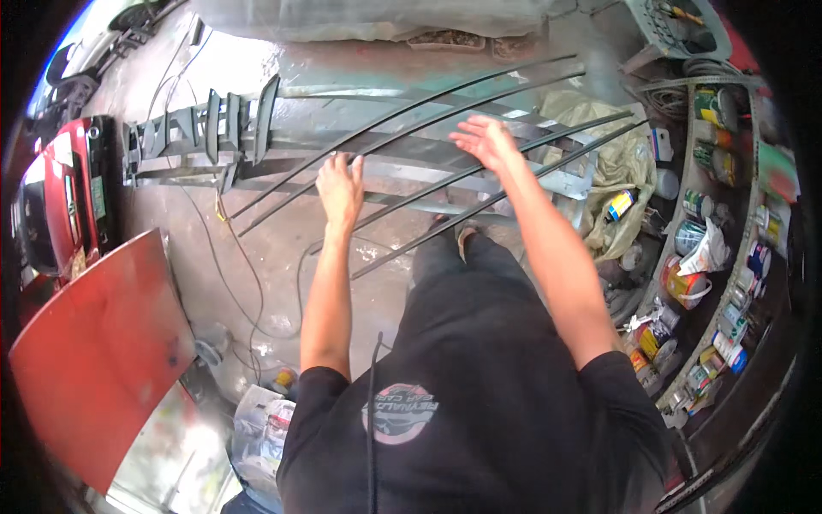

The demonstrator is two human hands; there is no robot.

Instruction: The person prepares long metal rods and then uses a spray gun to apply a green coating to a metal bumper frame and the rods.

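Four long, thin black strips lie slantwise across a low rack of grey metal lengths, above the floor in front of me. My left hand is at one of the two upper strips, fingers bent over it; whether it grips is unclear. My right hand is open with fingers spread, over the rack between the middle strips. Several short dark angled pieces stand at the rack's left part.
A red car and loose red panel are at left, cables on the floor. A crumpled khaki sheet, shelves of cans and a grey plastic chair are at right. A covered bulk lines the top.
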